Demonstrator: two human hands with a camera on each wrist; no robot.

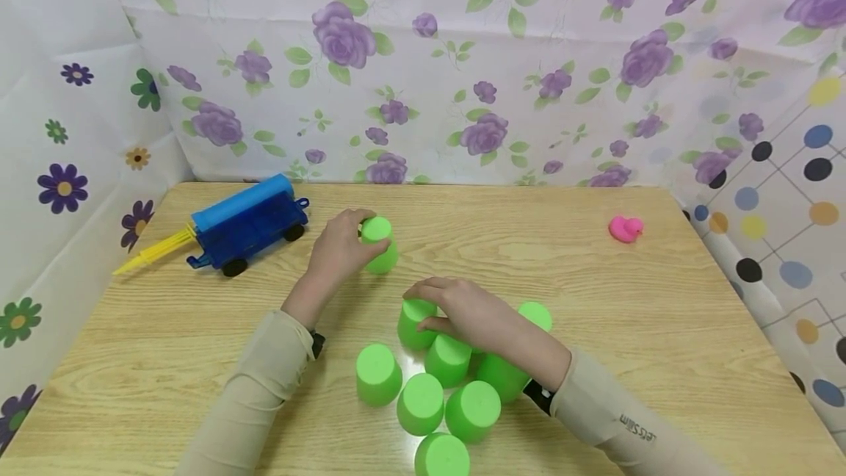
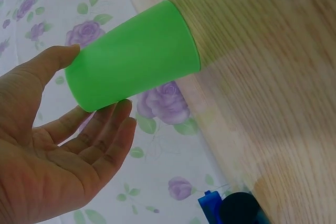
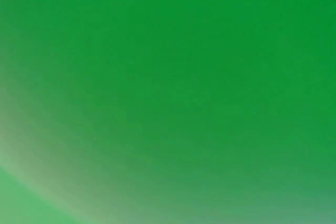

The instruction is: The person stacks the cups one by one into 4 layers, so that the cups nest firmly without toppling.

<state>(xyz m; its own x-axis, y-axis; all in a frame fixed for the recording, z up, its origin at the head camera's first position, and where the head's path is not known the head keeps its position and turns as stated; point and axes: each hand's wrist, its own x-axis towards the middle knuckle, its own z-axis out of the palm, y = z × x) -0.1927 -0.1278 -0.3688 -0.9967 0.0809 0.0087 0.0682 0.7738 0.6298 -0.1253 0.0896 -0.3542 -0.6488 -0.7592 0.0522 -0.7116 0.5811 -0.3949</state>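
In the head view, my left hand (image 1: 338, 244) holds an upside-down green cup (image 1: 382, 263) behind the others, with the thumb on its near side. The left wrist view shows this cup (image 2: 136, 56) between thumb and fingertips, its wide rim toward the wooden table. My right hand (image 1: 477, 316) grips a second inverted green cup (image 1: 410, 332) at the back left of a cluster, its thumb across the side and fingers over the top. A blurred green cup surface (image 3: 173, 77) fills the right wrist view, hiding the fingers there.
Several more inverted green cups stand close together, including one at the left (image 1: 379, 374) and one at the front (image 1: 443, 455). Some sit partly under my right forearm. A blue toy cart (image 1: 254, 230) with a yellow-tipped piece stands back left; a pink toy duck (image 1: 624, 229) sits back right.
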